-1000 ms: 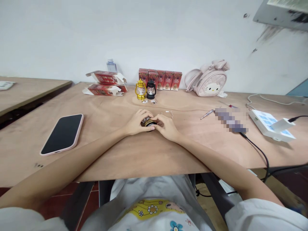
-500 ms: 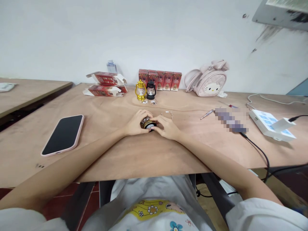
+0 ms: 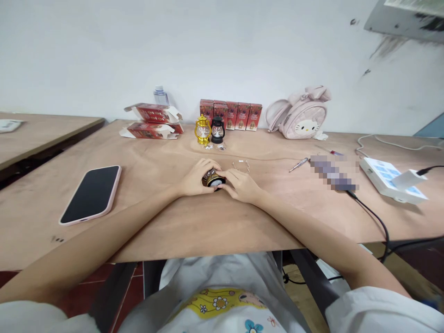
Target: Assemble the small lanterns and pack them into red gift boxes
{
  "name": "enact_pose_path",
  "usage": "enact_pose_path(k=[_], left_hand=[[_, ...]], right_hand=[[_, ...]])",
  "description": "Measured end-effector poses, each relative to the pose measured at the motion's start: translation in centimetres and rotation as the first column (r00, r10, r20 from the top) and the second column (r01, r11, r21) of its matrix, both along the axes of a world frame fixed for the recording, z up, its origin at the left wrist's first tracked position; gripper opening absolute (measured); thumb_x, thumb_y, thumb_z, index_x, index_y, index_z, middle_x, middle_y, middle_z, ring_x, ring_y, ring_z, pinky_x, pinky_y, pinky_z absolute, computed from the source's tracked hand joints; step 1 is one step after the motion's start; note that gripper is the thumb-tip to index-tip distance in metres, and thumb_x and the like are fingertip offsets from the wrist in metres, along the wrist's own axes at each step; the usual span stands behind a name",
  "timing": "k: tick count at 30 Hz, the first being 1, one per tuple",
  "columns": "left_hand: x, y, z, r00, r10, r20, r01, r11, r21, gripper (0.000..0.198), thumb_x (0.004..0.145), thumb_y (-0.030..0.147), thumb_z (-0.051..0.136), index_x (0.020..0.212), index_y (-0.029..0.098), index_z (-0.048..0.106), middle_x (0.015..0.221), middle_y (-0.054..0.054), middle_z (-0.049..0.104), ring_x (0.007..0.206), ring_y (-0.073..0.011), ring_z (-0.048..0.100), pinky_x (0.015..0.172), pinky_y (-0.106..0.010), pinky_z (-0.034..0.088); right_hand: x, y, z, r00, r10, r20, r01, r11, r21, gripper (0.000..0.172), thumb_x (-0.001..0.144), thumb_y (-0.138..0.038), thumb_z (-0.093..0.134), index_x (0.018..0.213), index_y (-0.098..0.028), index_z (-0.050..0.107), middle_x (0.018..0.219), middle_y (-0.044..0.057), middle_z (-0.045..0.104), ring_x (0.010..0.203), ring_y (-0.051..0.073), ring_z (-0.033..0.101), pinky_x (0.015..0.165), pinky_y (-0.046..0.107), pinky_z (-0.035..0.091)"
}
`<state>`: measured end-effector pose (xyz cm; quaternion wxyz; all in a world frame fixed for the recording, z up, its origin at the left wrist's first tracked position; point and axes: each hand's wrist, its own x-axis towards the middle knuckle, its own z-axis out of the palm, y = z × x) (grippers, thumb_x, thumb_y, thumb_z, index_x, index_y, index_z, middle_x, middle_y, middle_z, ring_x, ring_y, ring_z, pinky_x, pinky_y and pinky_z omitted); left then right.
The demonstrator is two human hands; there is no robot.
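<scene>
Between my two hands a small dark bronze-coloured lantern (image 3: 210, 177) lies tipped over, its round base with a pale centre facing me. My left hand (image 3: 198, 178) is wrapped round its body from the left. The fingers of my right hand (image 3: 239, 184) are closed on the base's right edge. Part of the lantern is hidden by my fingers. Just beyond my right hand lie several tiny thin pieces (image 3: 242, 164), perhaps screws. Farther back stand a gold lantern (image 3: 203, 130) and a black lantern (image 3: 218, 130), with small scraps in front of them.
Red boxes (image 3: 237, 115) line the wall, and opened boxes (image 3: 152, 129) lie left of them near a clear bottle (image 3: 160, 95). A phone (image 3: 92, 194) rests at left. At right are a pink bag (image 3: 301, 118), a screwdriver (image 3: 298, 165) and a white power strip (image 3: 391, 178) with cables.
My right hand's fingers have shifted slightly on the lantern's base, and a little more of the body shows. Everything else on the table stays where it was.
</scene>
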<state>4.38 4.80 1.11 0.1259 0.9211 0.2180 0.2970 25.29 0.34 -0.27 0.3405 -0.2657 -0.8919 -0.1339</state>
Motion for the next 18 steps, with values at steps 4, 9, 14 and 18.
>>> enact_pose_path(k=[4, 9, 14, 18], left_hand=[[-0.23, 0.12, 0.16, 0.999, -0.028, -0.036, 0.028, 1.0, 0.011, 0.046, 0.074, 0.048, 0.067, 0.106, 0.02, 0.051, 0.114, -0.008, 0.058, 0.109, -0.0257, 0.052, 0.099, -0.041, 0.039], [-0.37, 0.12, 0.29, 0.997, -0.05, -0.064, 0.054, 0.997, 0.059, 0.06, 0.07, 0.056, 0.072, 0.111, 0.019, 0.051, 0.117, -0.011, 0.056, 0.113, -0.0279, 0.05, 0.1, -0.043, 0.038], [-0.32, 0.11, 0.06, 0.997, -0.013, -0.079, 0.018, 0.998, 0.059, 0.054, 0.073, 0.053, 0.069, 0.111, 0.02, 0.05, 0.118, -0.01, 0.056, 0.113, -0.0275, 0.049, 0.101, -0.043, 0.038], [-0.32, 0.13, 0.01, 0.997, -0.003, -0.082, 0.008, 0.998, 0.059, 0.054, 0.074, 0.052, 0.068, 0.111, 0.019, 0.05, 0.117, -0.01, 0.055, 0.112, -0.0274, 0.049, 0.101, -0.044, 0.038]], right_hand=[[-0.26, -0.15, 0.01, 0.998, -0.048, 0.038, 0.047, 0.999, 0.024, 0.036, 0.1, -0.034, 0.038, 0.116, -0.008, 0.057, 0.096, 0.014, 0.069, 0.089, 0.023, 0.065, 0.078, 0.035, 0.054], [-0.38, -0.21, 0.09, 0.996, -0.075, 0.056, 0.072, 0.996, 0.06, 0.037, 0.101, -0.031, 0.035, 0.116, -0.006, 0.058, 0.097, 0.015, 0.069, 0.089, 0.023, 0.063, 0.079, 0.034, 0.053], [-0.4, -0.18, 0.12, 0.992, -0.102, 0.071, 0.092, 0.988, 0.125, 0.038, 0.102, -0.03, 0.034, 0.116, -0.004, 0.059, 0.094, 0.014, 0.069, 0.085, 0.022, 0.063, 0.075, 0.033, 0.053], [-0.45, -0.18, 0.07, 0.988, -0.121, 0.093, 0.11, 0.987, 0.118, 0.041, 0.102, -0.03, 0.031, 0.117, -0.004, 0.058, 0.098, 0.016, 0.07, 0.085, 0.022, 0.063, 0.076, 0.034, 0.053]])
